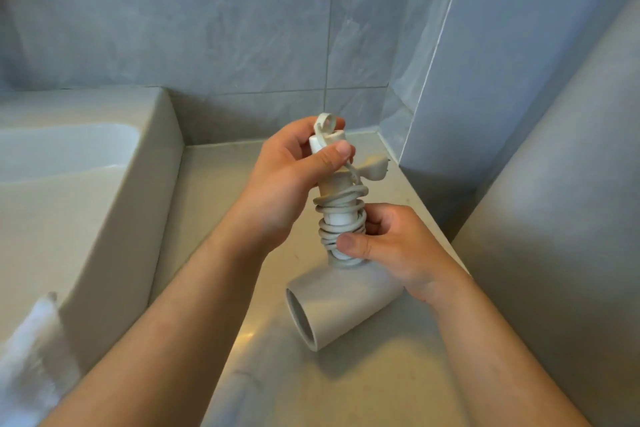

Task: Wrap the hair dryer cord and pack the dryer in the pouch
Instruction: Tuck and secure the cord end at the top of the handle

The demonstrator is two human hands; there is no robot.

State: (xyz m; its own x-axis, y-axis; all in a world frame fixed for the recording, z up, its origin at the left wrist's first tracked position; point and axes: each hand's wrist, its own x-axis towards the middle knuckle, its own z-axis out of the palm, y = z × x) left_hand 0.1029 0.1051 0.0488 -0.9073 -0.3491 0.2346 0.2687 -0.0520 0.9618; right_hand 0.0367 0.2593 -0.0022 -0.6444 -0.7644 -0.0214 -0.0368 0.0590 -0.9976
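- Holding the upper end of the handle, the left grip (294, 177) is curled round it, with the thumb pressed across the front and the fingers behind.
- The right grip (398, 246) is closed round the lower part of the handle, its thumb pressing on the coils there.
- The hair dryer (346, 302) is pale beige-grey, with its handle pointing up and away and its barrel at the bottom, open mouth facing lower left.
- The cord (341, 215) is wound in many turns round the handle between the two grips; white patches show between the turns.
- The plug (375, 168) sticks out to the right, just beside the left thumb, on a short free stretch of cord.
- A small hanging loop (325, 121) stands up at the handle's top end, above the left fingers.
- The dryer is over the beige counter (214, 253), near the tiled wall (207, 28) corner; whether the barrel touches it cannot be told.
- A sink basin (69, 156) lies to the left, and a blurred white cloth (31, 357) is at lower left.
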